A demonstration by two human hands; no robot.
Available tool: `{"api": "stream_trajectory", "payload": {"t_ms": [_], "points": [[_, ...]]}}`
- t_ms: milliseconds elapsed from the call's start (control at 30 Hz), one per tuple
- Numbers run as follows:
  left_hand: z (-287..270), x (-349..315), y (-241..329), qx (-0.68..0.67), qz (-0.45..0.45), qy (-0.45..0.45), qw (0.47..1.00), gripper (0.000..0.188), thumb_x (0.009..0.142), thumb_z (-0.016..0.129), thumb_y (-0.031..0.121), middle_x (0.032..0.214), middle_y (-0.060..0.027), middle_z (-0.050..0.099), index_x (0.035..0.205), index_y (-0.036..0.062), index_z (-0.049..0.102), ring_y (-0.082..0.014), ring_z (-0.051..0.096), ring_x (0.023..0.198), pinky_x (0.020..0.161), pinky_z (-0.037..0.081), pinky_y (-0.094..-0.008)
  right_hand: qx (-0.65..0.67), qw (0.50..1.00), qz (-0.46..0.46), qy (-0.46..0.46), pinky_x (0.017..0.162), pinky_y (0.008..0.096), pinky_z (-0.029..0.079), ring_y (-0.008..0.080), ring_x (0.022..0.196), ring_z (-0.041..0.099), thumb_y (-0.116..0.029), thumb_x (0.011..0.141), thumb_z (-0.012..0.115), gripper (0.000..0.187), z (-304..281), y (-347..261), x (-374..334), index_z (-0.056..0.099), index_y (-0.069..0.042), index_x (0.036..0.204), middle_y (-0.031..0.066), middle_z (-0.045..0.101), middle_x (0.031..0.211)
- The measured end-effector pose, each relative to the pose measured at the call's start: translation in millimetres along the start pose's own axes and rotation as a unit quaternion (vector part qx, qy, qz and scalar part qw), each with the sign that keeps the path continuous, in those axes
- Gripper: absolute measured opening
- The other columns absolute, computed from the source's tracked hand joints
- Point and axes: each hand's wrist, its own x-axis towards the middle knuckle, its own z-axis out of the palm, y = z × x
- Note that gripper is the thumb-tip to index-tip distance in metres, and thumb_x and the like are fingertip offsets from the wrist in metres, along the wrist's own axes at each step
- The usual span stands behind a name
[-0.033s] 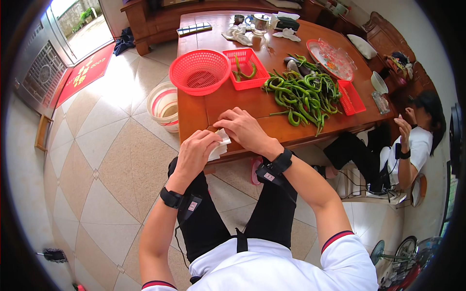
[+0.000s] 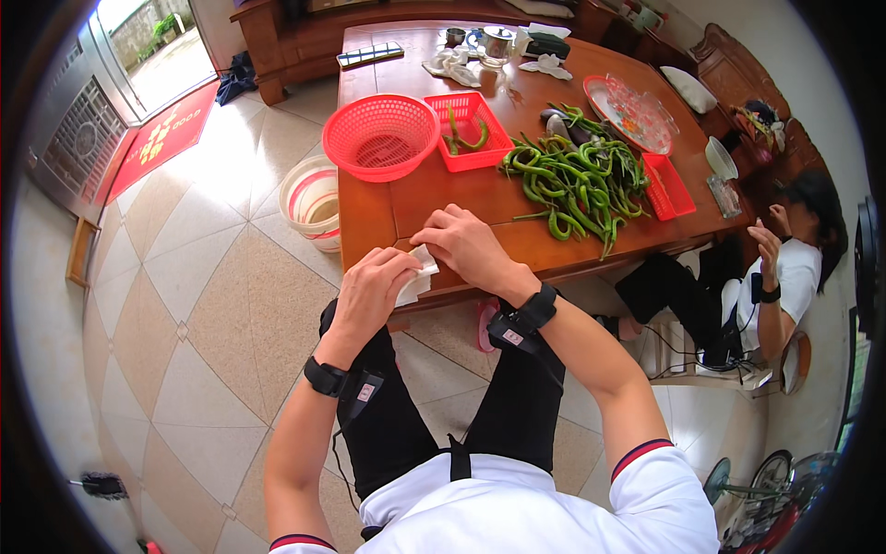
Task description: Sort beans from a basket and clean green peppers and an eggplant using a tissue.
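Observation:
Over the near-left corner of the wooden table, a folded white tissue (image 2: 417,277) is between my two hands. My left hand (image 2: 374,284) is closed on it, with the thumb side against the paper. The fingers of my right hand (image 2: 461,246) are bent together at the tissue's upper edge, their tips mostly hidden. Beyond my hands stand a round red colander (image 2: 380,138) and a red rectangular basket (image 2: 498,146) with a few green peppers (image 2: 473,138) in it. To the right lies a heap of long green peppers (image 2: 577,189), with eggplants (image 2: 557,126) behind it.
A striped bucket (image 2: 312,205) stands left of the table (image 2: 443,210). On its right side are another red basket (image 2: 672,187) and a red-rimmed tray (image 2: 628,115). A teapot (image 2: 496,44) stands at the far end. A seated person (image 2: 771,277) is at the right.

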Motion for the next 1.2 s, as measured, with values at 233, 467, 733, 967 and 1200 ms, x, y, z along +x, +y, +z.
{"api": "stream_trajectory", "payload": {"t_ms": [233, 467, 733, 967, 1200], "points": [[-18.2, -10.6, -6.9, -0.001, -0.12, 0.164, 0.979, 0.009, 0.09, 0.069, 0.007, 0.096, -0.0135, 0.069, 0.098, 0.0015, 0.072, -0.0337, 0.069, 0.084, 0.076, 0.055, -0.0382, -0.006, 0.999, 0.033, 0.042, 0.08, 0.0395, 0.049, 0.0265, 0.087, 0.06, -0.018, 0.088, 0.07, 0.011, -20.9, -15.2, -22.0, 0.076, -0.01, 0.089, 0.006, 0.064, 0.086], [6.4, -7.3, 44.0, 0.067, 0.004, 0.163, 0.984, 0.011, 0.086, 0.073, 0.005, 0.093, -0.0093, 0.067, 0.097, 0.0047, 0.074, -0.0277, 0.066, 0.085, 0.074, 0.055, -0.036, -0.081, 0.996, 0.046, 0.01, 0.076, 0.04, 0.047, 0.0265, 0.084, 0.06, -0.02, 0.087, 0.071, 0.013, -28.9, -42.7, -27.9, 0.072, -0.007, 0.084, 0.0066, 0.063, 0.082], [18.1, -4.9, 6.5, 0.175, -0.046, 0.111, 0.977, 0.008, 0.09, 0.069, 0.013, 0.088, -0.0078, 0.064, 0.094, 0.0075, 0.072, -0.0285, 0.062, 0.087, 0.078, 0.05, -0.0408, -0.031, 0.998, 0.048, -0.002, 0.076, 0.0387, 0.046, 0.0266, 0.082, 0.06, -0.019, 0.087, 0.069, 0.012, -27.4, -45.1, -35.4, 0.072, -0.007, 0.084, 0.0067, 0.063, 0.079], [9.3, -1.5, 20.4, 0.079, -0.029, 0.144, 0.986, 0.01, 0.089, 0.07, 0.01, 0.091, -0.0111, 0.065, 0.098, 0.0063, 0.072, -0.0311, 0.065, 0.087, 0.075, 0.053, -0.0407, -0.032, 0.998, 0.049, -0.001, 0.076, 0.0382, 0.045, 0.0255, 0.082, 0.06, -0.019, 0.087, 0.07, 0.012, -29.6, -44.0, -35.6, 0.073, -0.008, 0.085, 0.0058, 0.063, 0.079], [14.4, -4.5, 3.0, 0.186, -0.031, 0.08, 0.979, 0.013, 0.089, 0.064, 0.012, 0.091, -0.0056, 0.062, 0.1, 0.0123, 0.07, -0.0248, 0.064, 0.09, 0.075, 0.053, -0.0371, -0.063, 0.997, 0.032, -0.041, 0.079, 0.0372, 0.043, 0.0244, 0.085, 0.059, -0.02, 0.087, 0.07, 0.013, -30.8, -44.7, -36.9, 0.073, -0.008, 0.089, 0.005, 0.064, 0.082]]}}
